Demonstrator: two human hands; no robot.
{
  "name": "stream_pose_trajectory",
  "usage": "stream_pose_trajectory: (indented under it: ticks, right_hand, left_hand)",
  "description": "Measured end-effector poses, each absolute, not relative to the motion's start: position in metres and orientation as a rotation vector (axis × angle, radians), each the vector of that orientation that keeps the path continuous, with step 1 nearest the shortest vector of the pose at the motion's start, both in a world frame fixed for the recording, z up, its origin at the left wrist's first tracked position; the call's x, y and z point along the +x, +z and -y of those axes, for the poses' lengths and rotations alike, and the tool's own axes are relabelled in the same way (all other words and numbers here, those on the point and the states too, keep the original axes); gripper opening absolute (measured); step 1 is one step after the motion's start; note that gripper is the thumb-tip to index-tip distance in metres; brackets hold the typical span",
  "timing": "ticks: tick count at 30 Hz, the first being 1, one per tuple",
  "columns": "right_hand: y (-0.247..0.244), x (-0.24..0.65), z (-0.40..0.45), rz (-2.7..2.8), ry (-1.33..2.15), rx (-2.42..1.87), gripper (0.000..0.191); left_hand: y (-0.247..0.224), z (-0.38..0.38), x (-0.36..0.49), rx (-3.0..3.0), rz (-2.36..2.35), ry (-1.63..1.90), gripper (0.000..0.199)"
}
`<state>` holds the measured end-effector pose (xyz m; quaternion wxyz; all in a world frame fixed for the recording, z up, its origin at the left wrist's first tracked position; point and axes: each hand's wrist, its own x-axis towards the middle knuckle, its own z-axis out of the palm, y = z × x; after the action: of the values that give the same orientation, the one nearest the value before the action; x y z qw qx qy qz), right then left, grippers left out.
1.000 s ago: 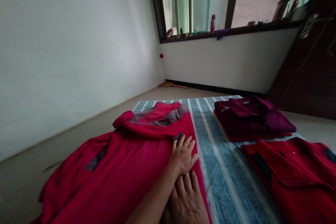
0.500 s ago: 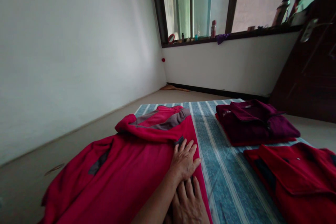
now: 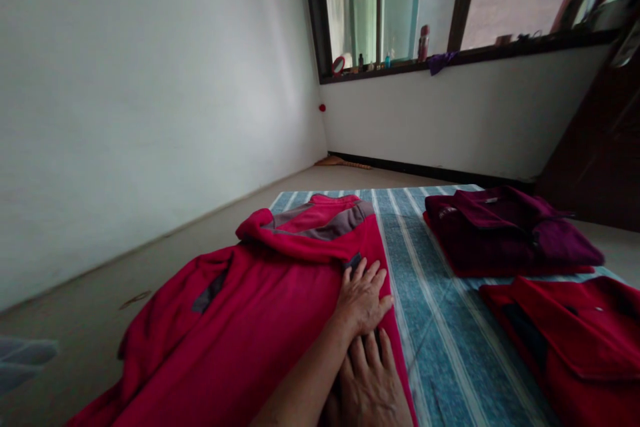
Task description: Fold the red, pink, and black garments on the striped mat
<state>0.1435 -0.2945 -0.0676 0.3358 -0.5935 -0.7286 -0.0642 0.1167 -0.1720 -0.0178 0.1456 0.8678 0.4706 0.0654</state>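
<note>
Here, the pink garment point(image 3: 260, 327) spreads out mostly to the left of both hands and under them — collar beyond the fingertips. The left hand point(image 3: 363, 297) presses flat, fingers spread, by the dark patch point(image 3: 353, 261); the right hand point(image 3: 373, 383) lies open just nearer. Rightward — striped cloth point(image 3: 425, 280), then folded purple point(image 3: 500, 230) and red garments point(image 3: 590, 327).

To my left I see a pale wall point(image 3: 150, 80), brighter near the corner. Daylight comes through a dark-framed window point(image 3: 397, 7) ahead, with a pink bottle point(image 3: 423, 43) and a purple cloth point(image 3: 440, 63) on its sill point(image 3: 470, 57). A brown door point(image 3: 595, 140) stands right, above the beige floor point(image 3: 295, 180).
</note>
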Motion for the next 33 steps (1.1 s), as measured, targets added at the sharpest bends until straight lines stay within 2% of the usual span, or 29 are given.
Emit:
stream_pose_trajectory:
  ticks: [10, 24, 33]
  right_hand:
    - [-0.0674, 0.146, 0.2967, 1.915, -0.152, -1.52, 0.055]
    - [-0.0644, 0.143, 0.2968, 1.852, -0.163, -1.528, 0.047]
    - [-0.0624, 0.1427, 0.2991, 1.902, -0.091, -1.577, 0.048]
  left_hand:
    - [-0.0252, 0.1707, 0.1148, 2.582, -1.351, 0.141, 0.061]
    - [-0.021, 0.1702, 0.1154, 2.568, -1.342, 0.12, 0.062]
    - [-0.017, 0.171, 0.1167, 2.543, -1.348, 0.098, 0.062]
